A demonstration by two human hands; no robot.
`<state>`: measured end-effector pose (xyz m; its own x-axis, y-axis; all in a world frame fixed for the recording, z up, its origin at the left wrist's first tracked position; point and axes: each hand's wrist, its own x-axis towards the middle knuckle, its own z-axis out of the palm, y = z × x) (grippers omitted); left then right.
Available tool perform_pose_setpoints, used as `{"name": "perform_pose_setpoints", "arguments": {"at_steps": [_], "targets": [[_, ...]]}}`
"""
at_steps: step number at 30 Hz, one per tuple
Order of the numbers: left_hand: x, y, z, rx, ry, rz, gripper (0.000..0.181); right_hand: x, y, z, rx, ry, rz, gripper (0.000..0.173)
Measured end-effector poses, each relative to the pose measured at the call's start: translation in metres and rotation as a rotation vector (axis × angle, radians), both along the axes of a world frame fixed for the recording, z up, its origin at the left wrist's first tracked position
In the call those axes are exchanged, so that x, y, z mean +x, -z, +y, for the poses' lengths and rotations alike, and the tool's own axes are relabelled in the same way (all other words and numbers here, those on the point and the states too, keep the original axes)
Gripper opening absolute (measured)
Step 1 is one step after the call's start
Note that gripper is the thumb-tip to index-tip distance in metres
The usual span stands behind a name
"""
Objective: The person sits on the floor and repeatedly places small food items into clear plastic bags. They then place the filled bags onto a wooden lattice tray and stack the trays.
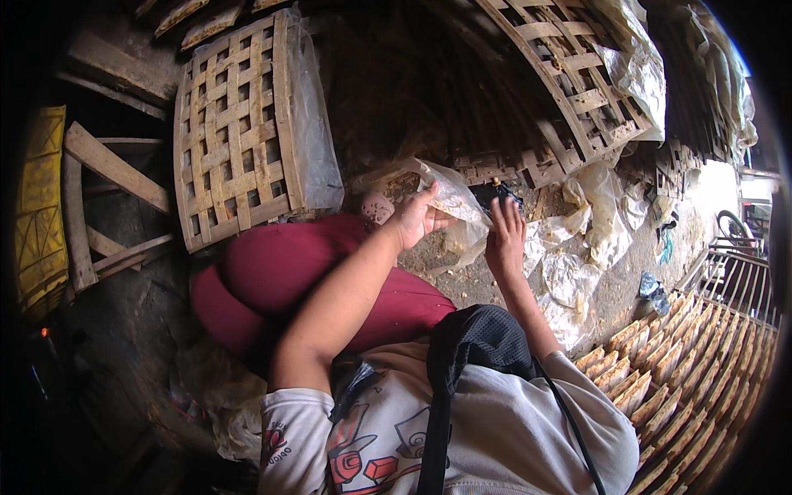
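A clear plastic sheet [461, 201] with yellowish crumbs stuck on it stretches between my two hands over the littered ground. My left hand [417, 216] grips its near left edge, thumb on top and fingers beneath. At the sheet's right end is my right hand [507, 238], fingers extended upward; its thumb is hidden, so its hold on the sheet is unclear. Just beyond my right hand lies a piece of black plastic [495, 193].
A woven wooden-slat rack [238, 130] with plastic behind stands left; another slatted rack [575, 80] leans upper right. Crumpled plastic sheets [572, 278] lie right of my hands. Rows of light pieces [680, 365] fill the lower right. A yellow crate [42, 210] is far left.
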<state>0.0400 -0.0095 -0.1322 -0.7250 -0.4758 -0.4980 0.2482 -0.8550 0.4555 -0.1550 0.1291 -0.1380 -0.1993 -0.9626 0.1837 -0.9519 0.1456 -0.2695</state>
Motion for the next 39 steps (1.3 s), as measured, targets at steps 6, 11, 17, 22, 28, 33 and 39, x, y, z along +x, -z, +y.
{"name": "perform_pose_setpoints", "arguments": {"at_steps": [6,11,17,22,28,33,39], "targets": [[-0.005,0.013,0.019,0.195,-0.018,0.159,0.063,0.076,-0.047,-0.021,-0.066,-0.388,-0.379,0.067],[-0.009,-0.014,0.017,0.012,-0.001,0.238,0.065,0.043,0.014,-0.006,0.611,0.498,-0.554,0.066],[0.002,-0.002,0.015,0.077,-0.056,0.236,0.054,0.067,-0.026,-0.014,-0.250,0.102,-0.409,0.065],[-0.006,-0.008,0.014,0.093,-0.011,0.271,0.054,0.080,0.015,-0.008,0.166,0.136,-0.374,0.079],[0.001,0.010,0.013,0.117,0.045,0.297,0.042,0.068,-0.021,-0.023,-0.151,-0.187,-0.287,0.077],[-0.003,0.001,0.023,-0.107,-0.043,0.039,0.043,0.050,-0.046,-0.042,-0.212,-0.416,-0.291,0.072],[0.000,-0.017,0.020,-0.144,-0.113,0.117,0.048,0.033,-0.043,-0.069,-0.161,-0.543,-0.136,0.067]]}}
